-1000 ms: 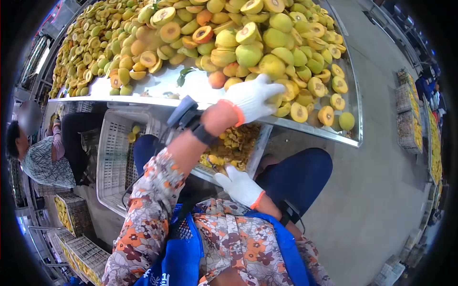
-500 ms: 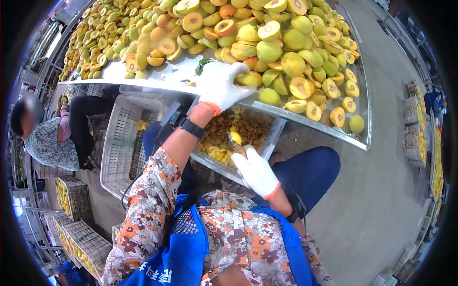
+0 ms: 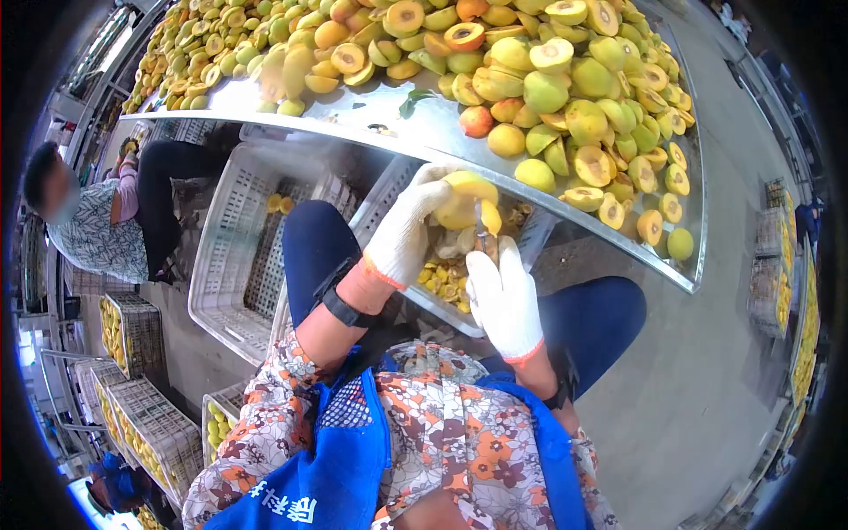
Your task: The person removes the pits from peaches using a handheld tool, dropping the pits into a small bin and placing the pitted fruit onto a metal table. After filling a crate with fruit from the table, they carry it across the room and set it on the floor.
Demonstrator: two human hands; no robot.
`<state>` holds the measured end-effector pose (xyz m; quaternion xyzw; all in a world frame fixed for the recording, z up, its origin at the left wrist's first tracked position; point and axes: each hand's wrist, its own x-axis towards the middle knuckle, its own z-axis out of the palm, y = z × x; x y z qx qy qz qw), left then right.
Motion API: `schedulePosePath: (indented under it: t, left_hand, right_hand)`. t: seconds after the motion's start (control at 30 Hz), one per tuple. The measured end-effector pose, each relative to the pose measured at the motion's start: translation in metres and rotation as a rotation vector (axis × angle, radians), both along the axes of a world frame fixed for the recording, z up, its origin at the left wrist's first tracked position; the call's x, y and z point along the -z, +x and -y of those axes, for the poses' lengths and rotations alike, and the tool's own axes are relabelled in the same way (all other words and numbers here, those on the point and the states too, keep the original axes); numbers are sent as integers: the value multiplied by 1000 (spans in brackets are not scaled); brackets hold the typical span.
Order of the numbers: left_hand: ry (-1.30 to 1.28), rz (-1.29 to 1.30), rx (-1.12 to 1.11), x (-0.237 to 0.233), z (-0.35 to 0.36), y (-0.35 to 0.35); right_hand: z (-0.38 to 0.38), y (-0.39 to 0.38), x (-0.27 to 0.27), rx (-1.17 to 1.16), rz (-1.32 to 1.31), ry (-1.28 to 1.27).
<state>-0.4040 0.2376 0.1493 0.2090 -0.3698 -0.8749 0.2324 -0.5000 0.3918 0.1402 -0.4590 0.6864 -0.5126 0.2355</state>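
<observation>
My left hand (image 3: 408, 219), in a white knit glove with an orange cuff, grips a yellow peach (image 3: 461, 205) just below the metal table edge. In my gloved right hand (image 3: 503, 300) is a small knife-like tool (image 3: 482, 237) with a brownish handle. Its metal end touches the peach's near side; whether it is a blade or a scoop cannot be made out. Beneath both hands stands a crate (image 3: 541, 231) with yellow scraps (image 3: 444, 284) in it. Halved peaches (image 3: 587, 119) are heaped on the metal table (image 3: 353, 115) ahead.
A white plastic crate (image 3: 208, 291) with a few yellow pieces stands by my left knee. Farther left another person (image 3: 97, 221) sits at the same table. Crates of yellow fruit (image 3: 146, 424) line the floor at left, and stacked crates (image 3: 770, 278) stand far right.
My left hand has drawn back from the heap with a peach, over the crate. My right hand has risen with the tool to meet it. The yellow piece at the tool's tip is no longer distinguishable.
</observation>
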Motion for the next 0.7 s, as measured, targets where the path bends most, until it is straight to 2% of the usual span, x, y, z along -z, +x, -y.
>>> schedulePosePath:
  t: [0.07, 0.13, 0.2, 0.27, 0.3, 0.37, 0.4, 0.47, 0.5, 0.53, 0.57, 0.67, 0.7]
  left_hand:
    - [6, 21, 14, 2, 1, 6]
    - [119, 38, -59, 5, -4, 6]
    - [70, 70, -94, -4, -13, 6]
    - [20, 100, -125, -6, -16, 6]
    - [-53, 86, -79, -3, -15, 6]
    - [-125, 72, -34, 2, -15, 7]
    - [-158, 69, -31, 5, -15, 7]
    - [-189, 66, -31, 11, -15, 9]
    - [-315, 107, -23, 15, -13, 10]
    - [-441, 149, -15, 17, -12, 11]
    - [-441, 149, -15, 19, -12, 11]
    - [-563, 153, -61, 21, -14, 13]
    - [-704, 205, -101, 20, -14, 14]
  right_hand:
    - [3, 6, -11, 124, 335, 253]
    - [1, 10, -7, 123, 358, 239]
    - [-3, 10, 3, 124, 378, 220]
    - [-6, 6, 12, -59, -431, -76]
    - [-6, 7, 8, -57, -431, -75]
    - [-5, 11, -7, -13, 40, 95]
    - [-5, 10, -11, -14, 40, 95]
    - [-7, 9, -15, -80, -218, 104]
    - [-8, 8, -12, -81, -218, 104]
    - [-9, 7, -8, -102, -392, 57]
    - [-10, 7, -5, -122, -565, 10]
    - [-11, 7, -9, -160, -526, 70]
    - [-12, 7, -10, -160, -525, 71]
